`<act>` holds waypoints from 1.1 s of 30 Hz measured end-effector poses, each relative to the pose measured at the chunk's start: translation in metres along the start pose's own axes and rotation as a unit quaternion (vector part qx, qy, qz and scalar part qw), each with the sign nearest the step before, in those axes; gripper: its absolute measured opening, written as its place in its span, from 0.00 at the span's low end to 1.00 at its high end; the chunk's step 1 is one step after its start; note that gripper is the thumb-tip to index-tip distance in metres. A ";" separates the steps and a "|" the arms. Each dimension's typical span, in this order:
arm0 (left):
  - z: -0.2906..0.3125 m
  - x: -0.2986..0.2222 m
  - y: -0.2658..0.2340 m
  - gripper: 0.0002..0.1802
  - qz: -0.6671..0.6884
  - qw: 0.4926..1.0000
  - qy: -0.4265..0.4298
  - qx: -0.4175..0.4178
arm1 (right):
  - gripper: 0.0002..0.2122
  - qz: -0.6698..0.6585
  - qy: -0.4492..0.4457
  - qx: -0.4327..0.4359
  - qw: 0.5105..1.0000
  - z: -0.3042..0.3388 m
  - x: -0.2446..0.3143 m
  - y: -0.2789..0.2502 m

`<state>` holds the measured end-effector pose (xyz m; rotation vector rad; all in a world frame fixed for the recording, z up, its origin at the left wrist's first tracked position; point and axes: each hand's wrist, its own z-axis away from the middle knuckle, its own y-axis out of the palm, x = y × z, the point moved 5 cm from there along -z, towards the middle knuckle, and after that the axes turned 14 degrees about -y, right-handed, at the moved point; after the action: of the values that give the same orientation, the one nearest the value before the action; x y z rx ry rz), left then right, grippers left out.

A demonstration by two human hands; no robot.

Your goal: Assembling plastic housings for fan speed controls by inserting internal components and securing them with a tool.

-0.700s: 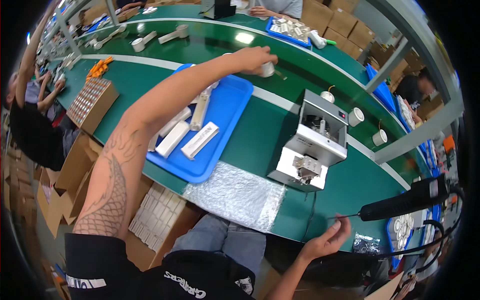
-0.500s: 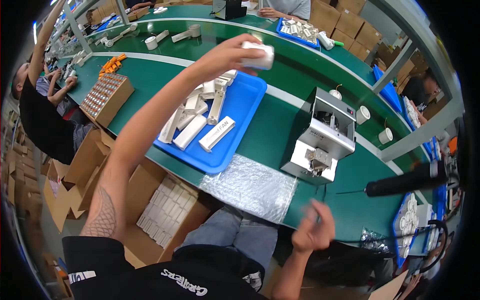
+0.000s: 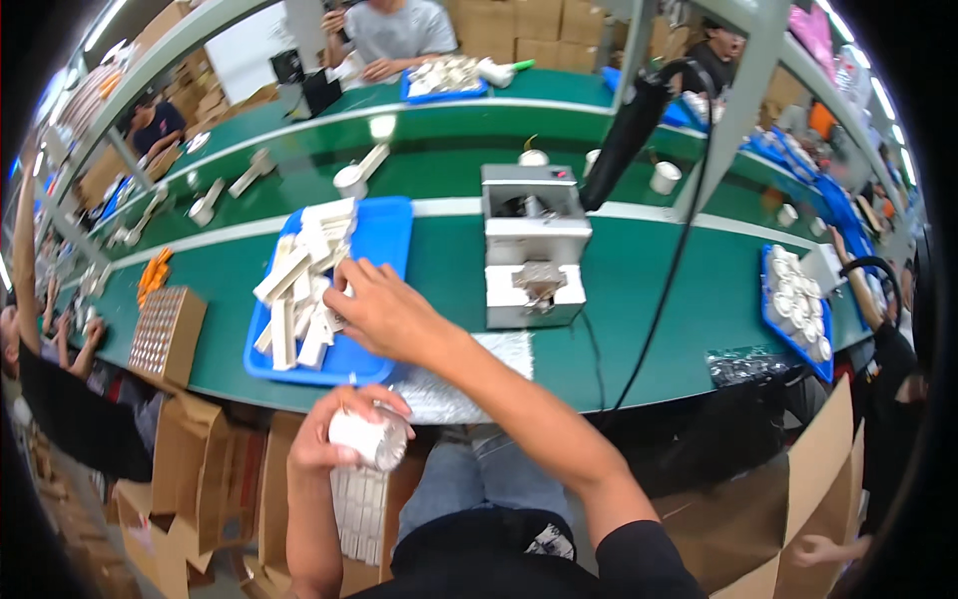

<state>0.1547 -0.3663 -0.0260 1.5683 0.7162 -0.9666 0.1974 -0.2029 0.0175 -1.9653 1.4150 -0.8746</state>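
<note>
My left hand [image 3: 321, 424] is wrapped round a white, short cylindrical plastic part [image 3: 361, 435], whose ridged end faces right. It is held just off the table's near edge, over an open carton. My right arm crosses in front of me to the blue tray [image 3: 387, 235]. There, my right hand [image 3: 384, 311] curls its fingers onto one of the white handle casings [image 3: 284, 275] heaped in the tray; its fingertips are partly hidden among them. Several long casings lie crossed over one another.
A grey-and-white bench machine [image 3: 534, 290] stands right of the tray. A silvery sheet [image 3: 469, 384] lies at the table edge. A black tool [image 3: 634, 130] hangs with its cable over the table. At far right sits a tray of white round parts [image 3: 795, 309]. Co-workers sit around the line.
My left hand has brought the white cylindrical part back from over the line to the near edge. My right hand has moved from the front edge into the tray. The view has turned right.
</note>
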 end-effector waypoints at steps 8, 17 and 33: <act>-0.080 0.023 0.033 0.13 -0.300 0.944 0.036 -0.135 | 0.16 -0.326 0.345 -0.379 0.794 0.162 0.038 -0.097; -0.119 0.036 0.047 0.11 -0.508 0.828 0.067 -0.229 | 0.10 -0.050 0.463 -0.200 0.862 0.215 0.060 -0.147; -0.132 0.044 0.056 0.11 -0.447 0.864 0.114 -0.203 | 0.20 -0.208 0.338 -0.425 0.813 0.197 0.041 -0.149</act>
<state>0.2517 -0.2516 -0.0296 0.9440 1.7846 -1.1721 0.4472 -0.1862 0.0133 -2.8874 2.0618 -1.4014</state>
